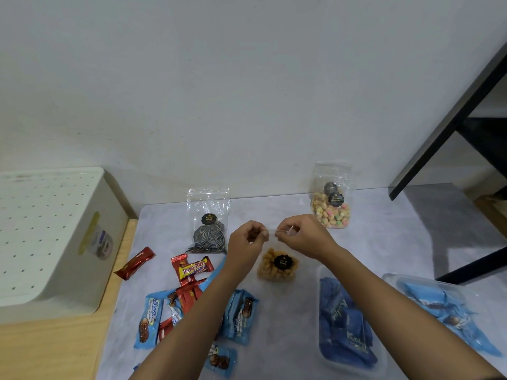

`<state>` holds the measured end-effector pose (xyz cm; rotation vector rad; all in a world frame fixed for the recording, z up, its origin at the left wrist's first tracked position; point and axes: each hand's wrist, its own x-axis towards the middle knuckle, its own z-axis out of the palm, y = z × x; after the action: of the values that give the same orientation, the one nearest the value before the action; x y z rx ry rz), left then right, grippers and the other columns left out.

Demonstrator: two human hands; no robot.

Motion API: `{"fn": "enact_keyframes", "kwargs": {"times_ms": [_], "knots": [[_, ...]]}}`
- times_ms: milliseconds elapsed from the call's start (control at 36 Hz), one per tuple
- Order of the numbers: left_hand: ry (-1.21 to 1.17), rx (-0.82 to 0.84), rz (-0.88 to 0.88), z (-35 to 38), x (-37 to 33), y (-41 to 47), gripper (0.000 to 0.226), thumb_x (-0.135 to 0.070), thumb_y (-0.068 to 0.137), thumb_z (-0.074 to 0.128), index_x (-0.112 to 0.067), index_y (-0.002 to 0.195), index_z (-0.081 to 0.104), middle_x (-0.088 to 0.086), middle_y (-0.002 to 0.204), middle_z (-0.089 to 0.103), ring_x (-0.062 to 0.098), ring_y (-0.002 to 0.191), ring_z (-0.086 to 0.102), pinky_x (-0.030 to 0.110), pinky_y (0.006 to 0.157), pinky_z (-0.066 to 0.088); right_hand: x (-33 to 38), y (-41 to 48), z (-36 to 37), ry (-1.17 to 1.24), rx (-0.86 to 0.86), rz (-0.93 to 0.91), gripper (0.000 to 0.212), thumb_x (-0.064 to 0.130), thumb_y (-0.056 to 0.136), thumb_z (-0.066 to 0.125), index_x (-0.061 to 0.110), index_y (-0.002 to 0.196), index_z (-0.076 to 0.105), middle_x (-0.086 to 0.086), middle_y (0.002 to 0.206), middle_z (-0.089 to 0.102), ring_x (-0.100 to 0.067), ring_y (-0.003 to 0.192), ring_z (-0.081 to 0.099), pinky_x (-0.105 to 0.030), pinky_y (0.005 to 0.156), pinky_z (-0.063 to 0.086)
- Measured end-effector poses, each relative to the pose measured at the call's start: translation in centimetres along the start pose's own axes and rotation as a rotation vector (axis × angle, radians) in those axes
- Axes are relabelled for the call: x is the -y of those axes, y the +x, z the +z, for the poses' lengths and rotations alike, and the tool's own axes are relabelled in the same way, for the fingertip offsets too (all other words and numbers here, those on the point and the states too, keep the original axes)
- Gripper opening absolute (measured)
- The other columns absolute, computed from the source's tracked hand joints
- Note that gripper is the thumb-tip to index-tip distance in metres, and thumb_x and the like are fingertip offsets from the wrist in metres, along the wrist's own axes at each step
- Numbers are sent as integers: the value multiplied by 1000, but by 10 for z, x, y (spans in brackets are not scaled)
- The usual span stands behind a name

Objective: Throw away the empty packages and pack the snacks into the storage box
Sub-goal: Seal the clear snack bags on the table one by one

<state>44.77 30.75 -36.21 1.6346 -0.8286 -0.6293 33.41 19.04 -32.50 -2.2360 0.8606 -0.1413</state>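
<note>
Both hands, left hand point(248, 237) and right hand point(300, 235), pinch the clear top of the yellow snack bag point(277, 266) above the table point(288, 311).

In front of you a plain white wall point(247, 78) fills the upper view, meeting the far edge of a grey marbled mat point(288, 311). The mat covers a light wooden tabletop point(55, 349), bare wood showing along its left edge. At your far right stands a black shelf frame point(450, 124) beside the mat's right corner
</note>
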Motion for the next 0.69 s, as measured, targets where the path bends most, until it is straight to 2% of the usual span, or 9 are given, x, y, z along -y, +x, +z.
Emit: {"fn": "enact_keyframes", "kwargs": {"times_ms": [111,250,389,528,694], "knots": [[4,19,8,1,-1,-1,9,0,86,59,-8,81,62,1,72,64,5,69,59,11,66,47,5,0,1,-21,5,-27,11,26,81,64,25,72,71,16,64,61,-7,62,56,-27,59,46],[13,20,7,2,1,1,12,0,85,60,-10,80,62,0,71,64,6,68,59,15,68,48,7,0,5,-42,-24,-38,16,18,77,60,22,63,66,10,51,51,-9,54,47,-27,54,39],[-13,31,-20,-1,4,1,6,-1,86,60,-4,83,64,2,71,64,3,67,60,14,68,48,5,-2,1,-22,-9,-22,11,28,81,64,25,76,73,17,67,61,-4,62,54,-24,58,44],[-60,69,-53,1,3,1,7,-3,87,59,-3,86,65,2,72,64,1,65,59,14,68,48,4,-3,-1,-11,-12,-28,13,33,83,65,25,79,74,17,66,61,0,58,51,-23,57,40],[-64,95,-83,0,4,1,10,-3,89,56,-3,89,66,2,73,64,0,66,60,16,70,49,5,-4,0,-15,-30,-21,16,37,82,66,24,77,74,14,69,64,0,62,54,-24,57,46]]}}
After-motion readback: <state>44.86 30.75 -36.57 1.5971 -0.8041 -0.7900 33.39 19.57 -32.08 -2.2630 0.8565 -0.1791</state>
